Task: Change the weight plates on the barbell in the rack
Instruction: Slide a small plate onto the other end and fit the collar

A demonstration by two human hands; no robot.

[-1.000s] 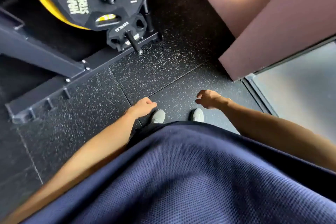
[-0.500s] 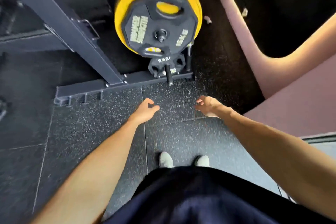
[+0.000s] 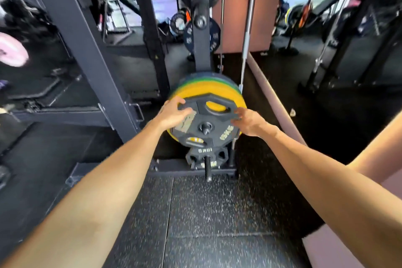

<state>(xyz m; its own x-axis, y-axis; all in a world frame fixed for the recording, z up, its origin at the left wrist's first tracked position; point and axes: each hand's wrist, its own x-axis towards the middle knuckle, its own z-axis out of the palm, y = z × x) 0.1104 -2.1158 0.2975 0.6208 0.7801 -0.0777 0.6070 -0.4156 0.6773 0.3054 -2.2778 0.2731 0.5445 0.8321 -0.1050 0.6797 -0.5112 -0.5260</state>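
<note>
A black 15 kg plate (image 3: 217,128) with a grip slot hangs on a storage peg (image 3: 205,126) low on the rack post. Behind it sit a yellow plate (image 3: 191,93) and green and blue ones. My left hand (image 3: 174,113) lies on the black plate's upper left edge, fingers spread over its face. My right hand (image 3: 250,121) touches the upper right edge, fingers curled at the rim. A small black 10 kg plate (image 3: 204,154) sits on a lower peg underneath.
Dark rack uprights (image 3: 87,50) stand to the left. A steel bar (image 3: 248,28) leans upright right of the plates. A pink wall base (image 3: 276,102) runs along the right. Speckled rubber floor (image 3: 206,213) lies below. More plates hang higher on the post (image 3: 202,35).
The view has lifted from the floor to the rack. Both hands have reached forward from open air onto the black 15 kg plate's upper edges.
</note>
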